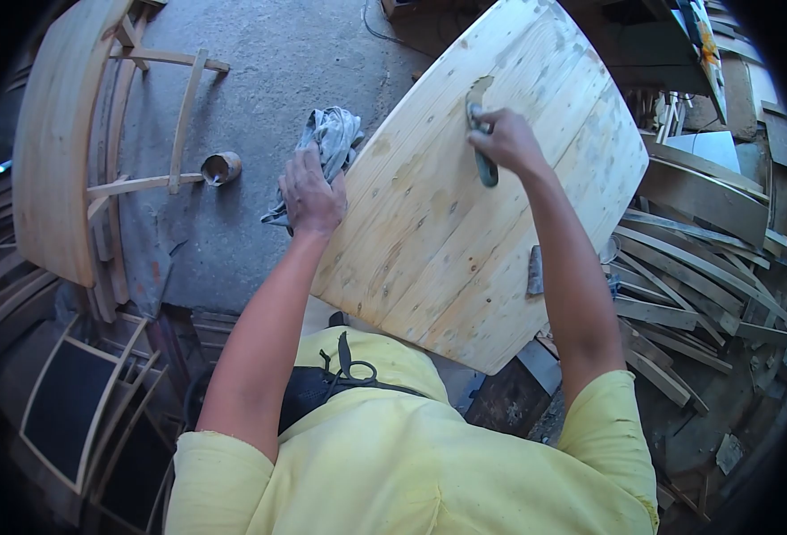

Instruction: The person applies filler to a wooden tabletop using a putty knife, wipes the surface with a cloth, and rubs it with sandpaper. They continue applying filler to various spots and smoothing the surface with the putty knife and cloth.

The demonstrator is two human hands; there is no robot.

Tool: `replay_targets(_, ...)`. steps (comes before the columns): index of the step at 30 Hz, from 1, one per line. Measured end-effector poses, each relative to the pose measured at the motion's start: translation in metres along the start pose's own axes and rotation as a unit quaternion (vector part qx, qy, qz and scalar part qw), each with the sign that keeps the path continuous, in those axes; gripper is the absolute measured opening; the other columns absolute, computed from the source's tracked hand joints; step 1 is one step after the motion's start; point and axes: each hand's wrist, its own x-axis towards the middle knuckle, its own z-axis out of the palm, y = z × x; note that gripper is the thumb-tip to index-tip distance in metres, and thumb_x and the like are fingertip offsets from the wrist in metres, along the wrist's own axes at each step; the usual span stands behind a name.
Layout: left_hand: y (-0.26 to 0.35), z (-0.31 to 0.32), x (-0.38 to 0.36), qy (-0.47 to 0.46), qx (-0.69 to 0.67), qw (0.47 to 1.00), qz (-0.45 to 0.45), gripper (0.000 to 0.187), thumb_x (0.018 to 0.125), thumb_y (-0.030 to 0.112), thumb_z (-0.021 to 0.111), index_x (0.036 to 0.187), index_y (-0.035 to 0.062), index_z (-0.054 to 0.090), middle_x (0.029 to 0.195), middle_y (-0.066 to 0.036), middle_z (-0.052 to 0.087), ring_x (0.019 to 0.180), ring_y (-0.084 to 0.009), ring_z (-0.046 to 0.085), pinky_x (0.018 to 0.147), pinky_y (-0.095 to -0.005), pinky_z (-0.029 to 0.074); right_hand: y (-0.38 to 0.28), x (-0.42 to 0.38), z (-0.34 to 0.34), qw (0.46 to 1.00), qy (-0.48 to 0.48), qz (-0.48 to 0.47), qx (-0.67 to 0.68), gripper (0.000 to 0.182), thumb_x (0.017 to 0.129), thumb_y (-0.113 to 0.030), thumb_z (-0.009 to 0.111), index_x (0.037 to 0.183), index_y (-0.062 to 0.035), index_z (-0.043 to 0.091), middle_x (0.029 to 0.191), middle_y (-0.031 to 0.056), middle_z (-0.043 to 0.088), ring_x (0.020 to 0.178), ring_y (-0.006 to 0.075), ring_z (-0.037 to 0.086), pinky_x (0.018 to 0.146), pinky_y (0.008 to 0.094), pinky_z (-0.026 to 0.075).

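A pale plank-wood tabletop (447, 214) lies in front of me, marked with knots and greyish smears. My right hand (509, 143) is closed around a grey-green putty knife (485, 168), held over the board's upper part. Just beyond the tool is a wet-looking tan patch of filler (479, 87). My left hand (313, 194) grips a crumpled grey rag (331, 138) at the board's left edge; part of the cloth hangs below the fingers. Beside my right forearm, a small dark grey flat piece (536, 271) rests on the wood.
An open can (221, 168) stands on the concrete floor (259, 53), near the wooden legs of an overturned table (59, 134). Loose wood strips (688, 259) are piled on the right. Frames with dark panels (68, 410) lean at lower left.
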Motion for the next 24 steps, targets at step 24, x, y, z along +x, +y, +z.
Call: replay_targets(24,-0.001,0.0,0.0,-0.004,0.004,1.0,-0.006,0.059,0.082,0.027,0.07,0.133,0.005,0.05,0.129,-0.014,0.053,0.123,-0.0335,0.049,0.101,-0.048,0.038,-0.015,0.035,-0.061,0.996,-0.051,0.046,0.048,0.041,0.077,-0.027,0.075,0.106,0.0019,0.076,0.087,0.0135,0.074,0.076,0.021,0.069,0.074,0.0317,0.055)
